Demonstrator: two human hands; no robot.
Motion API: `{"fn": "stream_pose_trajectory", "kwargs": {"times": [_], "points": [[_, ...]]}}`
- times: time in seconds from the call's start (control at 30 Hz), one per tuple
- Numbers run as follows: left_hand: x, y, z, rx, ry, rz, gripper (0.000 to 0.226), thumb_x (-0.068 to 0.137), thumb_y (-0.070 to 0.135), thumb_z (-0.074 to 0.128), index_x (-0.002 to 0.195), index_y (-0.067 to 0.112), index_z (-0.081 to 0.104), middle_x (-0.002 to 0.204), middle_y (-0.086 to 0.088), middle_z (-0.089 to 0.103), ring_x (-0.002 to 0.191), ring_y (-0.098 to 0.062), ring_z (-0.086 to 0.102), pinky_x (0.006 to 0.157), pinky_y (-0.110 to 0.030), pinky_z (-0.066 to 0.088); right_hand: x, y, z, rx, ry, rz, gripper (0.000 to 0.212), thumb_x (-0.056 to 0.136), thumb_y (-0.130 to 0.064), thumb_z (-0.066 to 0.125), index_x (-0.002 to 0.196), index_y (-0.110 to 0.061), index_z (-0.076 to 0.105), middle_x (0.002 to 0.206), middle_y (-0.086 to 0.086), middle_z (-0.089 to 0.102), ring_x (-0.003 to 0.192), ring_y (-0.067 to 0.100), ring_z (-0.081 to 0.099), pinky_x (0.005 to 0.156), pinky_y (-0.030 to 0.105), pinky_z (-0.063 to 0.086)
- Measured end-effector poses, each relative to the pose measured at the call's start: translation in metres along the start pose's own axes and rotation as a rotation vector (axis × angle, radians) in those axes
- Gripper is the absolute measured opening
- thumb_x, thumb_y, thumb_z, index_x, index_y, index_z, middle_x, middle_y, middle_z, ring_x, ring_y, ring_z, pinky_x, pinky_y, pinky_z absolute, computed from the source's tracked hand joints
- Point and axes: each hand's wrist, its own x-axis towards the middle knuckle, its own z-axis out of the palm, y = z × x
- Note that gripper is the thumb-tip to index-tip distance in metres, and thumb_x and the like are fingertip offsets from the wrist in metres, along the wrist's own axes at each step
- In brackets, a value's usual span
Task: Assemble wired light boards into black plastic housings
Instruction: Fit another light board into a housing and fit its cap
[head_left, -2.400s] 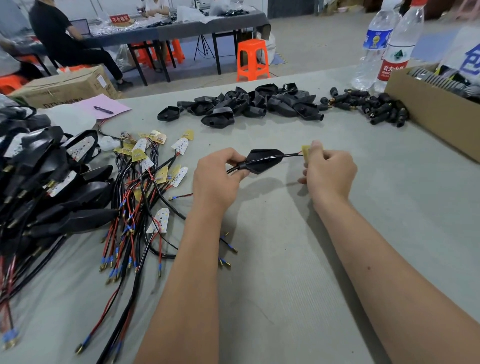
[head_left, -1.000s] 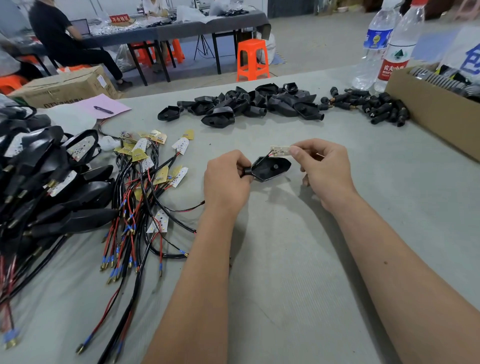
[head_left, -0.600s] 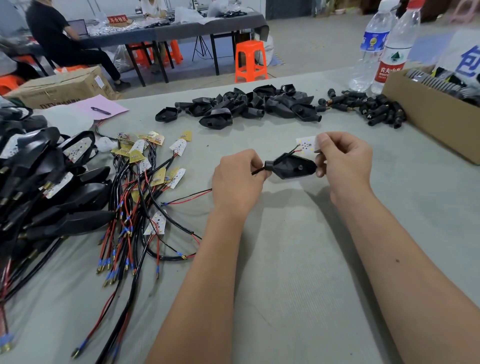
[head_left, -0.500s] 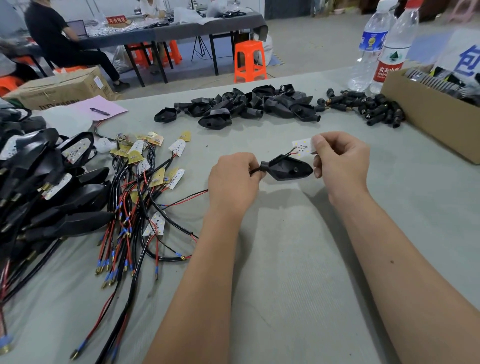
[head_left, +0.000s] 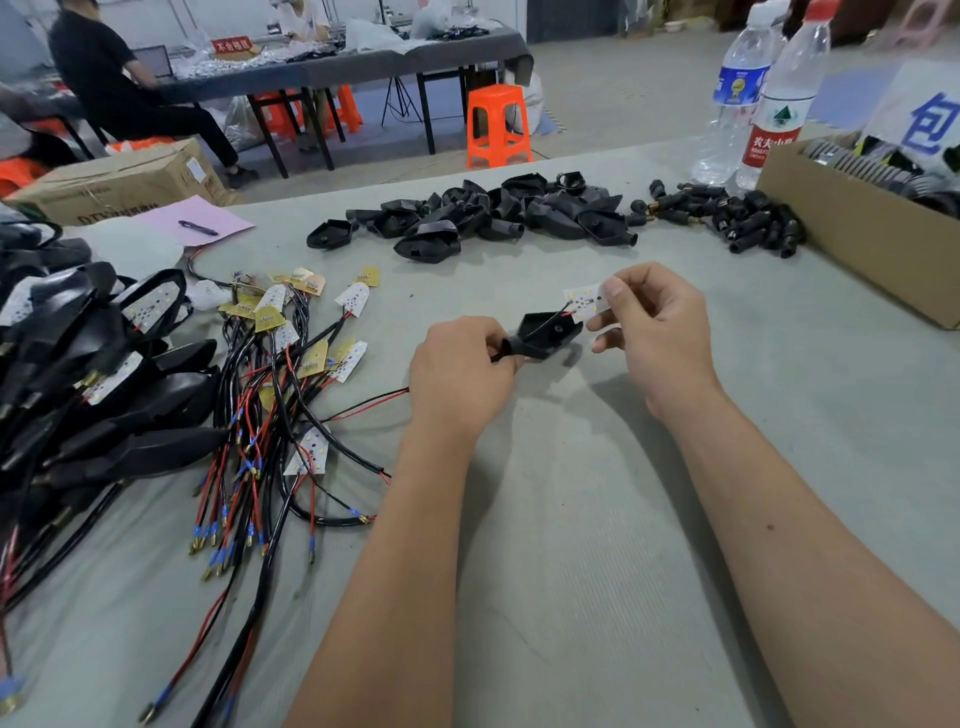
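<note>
Your left hand (head_left: 460, 374) grips the housing (head_left: 545, 335) neck; your right hand (head_left: 657, 332) pinches the board (head_left: 584, 302) just above it, wires (head_left: 553, 318) probably threaded through.

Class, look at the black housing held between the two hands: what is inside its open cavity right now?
Inside the black housing a thin red and black wire crosses the cavity to the light board, pinched outside it by the right hand. The left hand covers the stem.
</note>
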Motion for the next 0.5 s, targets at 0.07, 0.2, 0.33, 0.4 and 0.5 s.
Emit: {"fn": "stream_pose_trajectory", "kwargs": {"times": [0.07,0.2,0.33,0.4,0.5], "points": [[0.0005,-0.002,0.0002,-0.116,-0.017,-0.013,0.013,0.079,0.03,0.081,0.091,0.028,0.075,0.083,0.011,0.071,0.076,-0.006,0.061,0.066,-0.027,0.047,0.0014,0.0022,-0.0011,-0.025,0.026,0.021,0.017,0.1,-0.009,0.062,0.085,-0.015,0.065,0.063,-0.002,0.066,0.059,0.019,0.068,0.051,0.026,0.055],[0.0009,-0.005,0.0008,-0.179,-0.048,0.01,0.008,0.079,0.022,0.082,0.085,0.024,0.077,0.077,0.012,0.07,0.064,0.005,0.056,0.058,-0.013,0.036,0.0037,0.0051,-0.0028,0.004,0.05,0.094,0.014,0.099,-0.009,0.065,0.085,-0.011,0.066,0.058,-0.003,0.066,0.054,0.018,0.067,0.049,0.025,0.053],[0.0025,-0.0063,0.0019,-0.155,-0.054,0.014,0.011,0.078,0.02,0.084,0.086,0.024,0.079,0.074,0.011,0.071,0.071,-0.01,0.063,0.067,-0.026,0.05,0.0035,0.006,-0.0028,-0.035,0.001,0.124,0.013,0.098,-0.008,0.067,0.084,-0.008,0.068,0.059,0.002,0.068,0.052,0.017,0.065,0.046,0.024,0.052],[0.0036,-0.0067,0.0021,-0.148,-0.054,0.022,0.012,0.076,0.018,0.085,0.086,0.023,0.08,0.065,0.01,0.067,0.064,-0.014,0.057,0.067,-0.029,0.05,0.0033,0.0069,-0.0028,-0.044,-0.016,0.141,0.013,0.097,-0.009,0.068,0.084,-0.005,0.068,0.06,0.006,0.069,0.05,0.018,0.063,0.043,0.025,0.05],[0.0051,-0.0077,0.0021,-0.143,-0.047,0.037,0.014,0.075,0.017,0.087,0.088,0.022,0.081,0.056,0.01,0.059,0.056,-0.008,0.049,0.06,-0.025,0.042,0.003,0.0083,-0.002,-0.057,-0.031,0.16,0.014,0.096,-0.011,0.07,0.085,-0.003,0.068,0.061,0.01,0.069,0.048,0.019,0.062,0.042,0.026,0.048]]}}
